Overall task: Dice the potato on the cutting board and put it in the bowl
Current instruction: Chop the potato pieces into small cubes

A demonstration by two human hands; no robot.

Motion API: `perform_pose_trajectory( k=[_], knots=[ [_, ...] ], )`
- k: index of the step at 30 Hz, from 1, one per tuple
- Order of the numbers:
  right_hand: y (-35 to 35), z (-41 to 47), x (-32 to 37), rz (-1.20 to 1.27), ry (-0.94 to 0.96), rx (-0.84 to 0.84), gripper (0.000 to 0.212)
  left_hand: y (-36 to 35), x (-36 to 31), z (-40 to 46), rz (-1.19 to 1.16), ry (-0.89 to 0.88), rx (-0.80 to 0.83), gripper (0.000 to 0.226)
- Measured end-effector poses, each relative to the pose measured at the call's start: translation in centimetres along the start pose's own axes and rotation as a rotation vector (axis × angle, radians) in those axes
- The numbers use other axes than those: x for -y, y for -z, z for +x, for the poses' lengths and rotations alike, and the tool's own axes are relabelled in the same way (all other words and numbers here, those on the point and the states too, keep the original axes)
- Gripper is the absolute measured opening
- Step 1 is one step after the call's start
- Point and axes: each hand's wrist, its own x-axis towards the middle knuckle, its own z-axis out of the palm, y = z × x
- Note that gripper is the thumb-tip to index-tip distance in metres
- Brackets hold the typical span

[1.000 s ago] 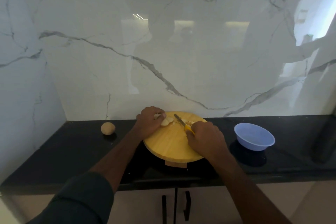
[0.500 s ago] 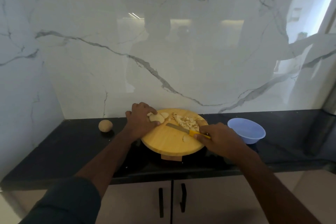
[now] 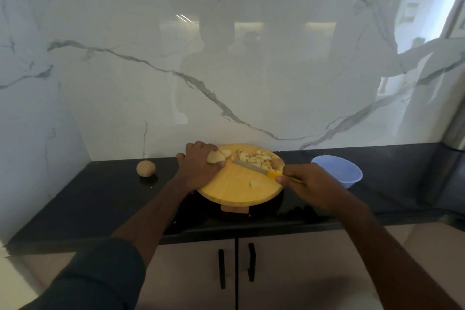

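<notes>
Nearest the camera, at lower centre of the frame, the cupboard doors (image 3: 236,272) sit under the dark counter (image 3: 100,196); just above them the round cutting board (image 3: 234,189) overhangs its small stand, so a hard downward cut near its rim could, I judge, tip or slide it; a stray potato slice (image 3: 254,184) lies alone on the board's near part and could be knocked off onto the counter. To the right of centre the right hand (image 3: 309,184) has its fingers curled round the yellow handle of the knife (image 3: 254,169), whose blade lies flat-ish across the board pointing up-left; to the left of centre the left hand (image 3: 198,166) curls over the uncut potato piece (image 3: 215,157) at the board's far left edge, thumb tucked under it; the blade tip is near that thumb, and a slip on the rounded piece could nick it. Farther back the diced pile (image 3: 259,158) crowds the board's far right rim, just short of the blue bowl (image 3: 337,171) at right, so a careless sweep might spill cubes between them; a whole potato (image 3: 145,168) rests at left, well apart.
</notes>
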Motion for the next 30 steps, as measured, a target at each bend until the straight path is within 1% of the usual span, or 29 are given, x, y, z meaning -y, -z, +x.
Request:
perform_pose_trajectory(
  k=[7, 13, 16, 20, 21, 24, 26, 28, 30],
  knots=[
    [0.6, -1.6, -1.0, -0.011, 0.067, 0.16, 0.044, -0.1, 0.0, 0.2, 0.028, 0.023, 0.006, 0.043],
    [0.7, -0.1, -1.3, -0.093, 0.033, 0.149, 0.044, 0.1, -0.6, 0.4, -0.005, 0.0, 0.009, 0.051],
    [0.5, 1.3, -1.2, -0.116, 0.017, 0.152, 0.039, 0.3, -0.9, 0.7, -0.022, 0.02, 0.03, 0.054],
    [0.0, 3.0, -1.0, -0.134, -0.059, 0.185, 0.024, 0.8, -0.9, 0.9, -0.026, 0.026, 0.054, 0.052],
    [-0.1, 3.3, -0.9, -0.136, -0.067, 0.184, 0.023, 0.9, -0.9, 0.8, -0.031, 0.022, 0.052, 0.05],
    [-0.3, 4.0, -0.5, -0.166, -0.066, 0.184, 0.03, 1.2, -1.1, 0.7, -0.051, 0.002, 0.027, 0.039],
    [-0.4, 4.2, 0.0, -0.187, -0.071, 0.181, 0.03, 1.3, -1.1, 0.5, -0.056, -0.016, 0.029, 0.031],
    [-0.4, 4.0, 0.1, -0.176, -0.083, 0.148, 0.026, 1.3, -1.1, 0.4, -0.083, -0.044, 0.04, 0.023],
    [-0.3, 3.6, 0.2, -0.11, -0.073, 0.078, 0.027, 1.3, -0.9, 0.4, -0.163, -0.066, 0.03, 0.015]
  ],
)
